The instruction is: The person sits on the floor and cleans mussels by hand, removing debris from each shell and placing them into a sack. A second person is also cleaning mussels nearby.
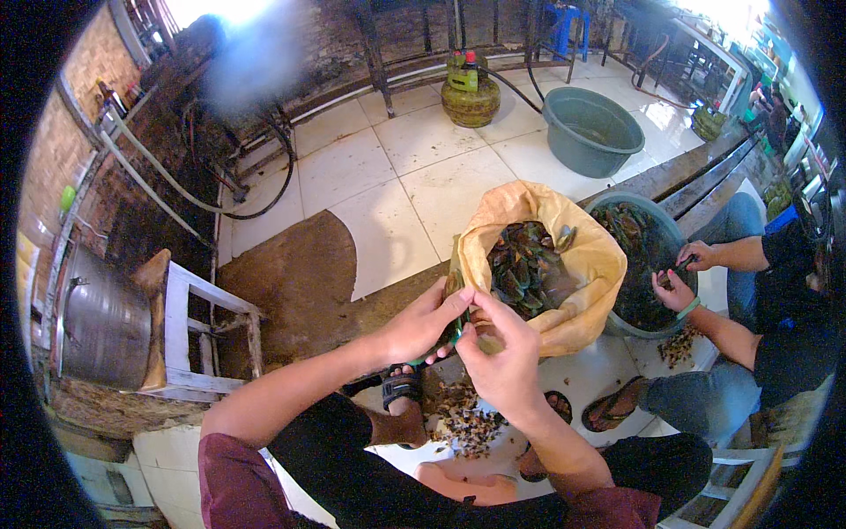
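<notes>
My left hand [423, 322] holds a green mussel [453, 334], its shell partly hidden by the fingers. Close against it, my right hand [505, 350] has thumb and forefinger pinched at the shell's edge; whatever lies between those fingertips is too small to tell. Just beyond both hands stands a yellowish woven sack [598, 258] with its rim rolled down, holding many dark green mussels [522, 264]. Brown scraps [466, 423] lie in a heap on the floor below my hands.
At the right, a co-worker's hands [681, 284] hold a mussel over a tub [677, 231] of mussels. Farther off stand a grey-green tub [591, 155] and a green gas cylinder [470, 99] with a hose. A white wooden stool [178, 324] is at the left.
</notes>
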A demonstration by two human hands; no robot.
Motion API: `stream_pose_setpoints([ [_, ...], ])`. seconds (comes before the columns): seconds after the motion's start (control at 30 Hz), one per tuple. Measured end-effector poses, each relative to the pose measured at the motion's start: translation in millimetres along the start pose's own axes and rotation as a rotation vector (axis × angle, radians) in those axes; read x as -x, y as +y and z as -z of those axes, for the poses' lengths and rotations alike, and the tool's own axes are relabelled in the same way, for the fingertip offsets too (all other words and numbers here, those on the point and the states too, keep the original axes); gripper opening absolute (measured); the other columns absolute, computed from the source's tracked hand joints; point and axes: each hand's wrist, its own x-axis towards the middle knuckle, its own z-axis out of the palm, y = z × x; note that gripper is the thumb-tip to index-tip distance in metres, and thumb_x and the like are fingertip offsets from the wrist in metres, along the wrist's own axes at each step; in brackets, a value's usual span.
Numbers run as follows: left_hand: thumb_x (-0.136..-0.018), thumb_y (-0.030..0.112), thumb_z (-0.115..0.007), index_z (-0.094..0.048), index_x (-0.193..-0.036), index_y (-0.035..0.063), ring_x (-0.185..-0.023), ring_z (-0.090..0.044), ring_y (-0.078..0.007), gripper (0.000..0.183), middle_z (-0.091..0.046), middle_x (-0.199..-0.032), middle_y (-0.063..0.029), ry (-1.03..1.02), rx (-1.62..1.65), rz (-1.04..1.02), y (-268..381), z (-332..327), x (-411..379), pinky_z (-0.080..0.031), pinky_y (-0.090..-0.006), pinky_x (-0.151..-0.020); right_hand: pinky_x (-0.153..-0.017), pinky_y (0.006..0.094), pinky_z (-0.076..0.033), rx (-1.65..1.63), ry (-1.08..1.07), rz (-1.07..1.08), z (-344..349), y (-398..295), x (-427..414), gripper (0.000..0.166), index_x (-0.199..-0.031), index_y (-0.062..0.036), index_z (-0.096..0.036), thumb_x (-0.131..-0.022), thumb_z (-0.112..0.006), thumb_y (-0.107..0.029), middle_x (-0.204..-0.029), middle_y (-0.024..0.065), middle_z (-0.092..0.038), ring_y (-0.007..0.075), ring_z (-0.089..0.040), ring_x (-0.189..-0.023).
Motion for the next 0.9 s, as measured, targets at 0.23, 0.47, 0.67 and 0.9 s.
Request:
stream_pose_setpoints([
  [0.23, -0.097, 0.029, -0.056, -0.037, -0.121, 0.0115, -0.056, -0.05, -0.0075, 0.035, -0.052, -0.078, -0.0012, -0.058, -0.001, -0.061, 7, 16, 18, -0.043, -0.0229, -0.047, -0.078, 0.0403, -0.052, 0.15, 0.0, 0.25, 3, -9, 1, 0.033, -0.113, 0.001, -0.059, -0.08, -0.064, 0.002, -0.1, 0.019, -0.066, 0.0347, -0.065, -0.09],
  [0.47, -0.088, 0.023, -0.068, -0.042, -0.118, 0.0056, -0.076, -0.055, -0.0104, 0.043, -0.055, -0.087, -0.0042, 0.115, -0.238, -0.276, 5, 12, 17, -0.048, -0.0275, -0.066, -0.078, 0.0415, -0.052, 0.359, 0.007, 0.346, 11, -13, 0, 0.044, -0.118, 0.001, -0.058, -0.075, -0.066, 0.004, -0.102, 0.0188, -0.066, 0.0341, -0.065, -0.09],
  [0.67, -0.09, 0.015, -0.062, -0.044, -0.118, 0.0016, -0.088, -0.059, -0.0175, 0.036, -0.061, -0.096, -0.0124, 0.245, -0.333, -0.48, -1, -3, 7, -0.048, -0.0334, -0.079, -0.083, 0.0408, -0.051, 0.467, 0.039, 0.431, 14, -4, -1, 0.04, -0.115, 0.0057, -0.059, -0.076, -0.065, 0.003, -0.11, 0.0208, -0.062, 0.036, -0.062, -0.095],
  [0.9, -0.088, 0.018, -0.062, -0.043, -0.118, -0.0012, -0.078, -0.064, -0.0287, 0.04, -0.064, -0.087, -0.0198, 0.264, -0.411, -0.43, -11, -1, 5, -0.05, -0.0385, -0.073, -0.093, 0.0428, -0.049, 0.398, -0.049, 0.3, 10, -4, 4, 0.04, -0.12, 0.0083, -0.054, -0.08, -0.058, 0.005, -0.117, 0.0261, -0.059, 0.0398, -0.059, -0.108],
])
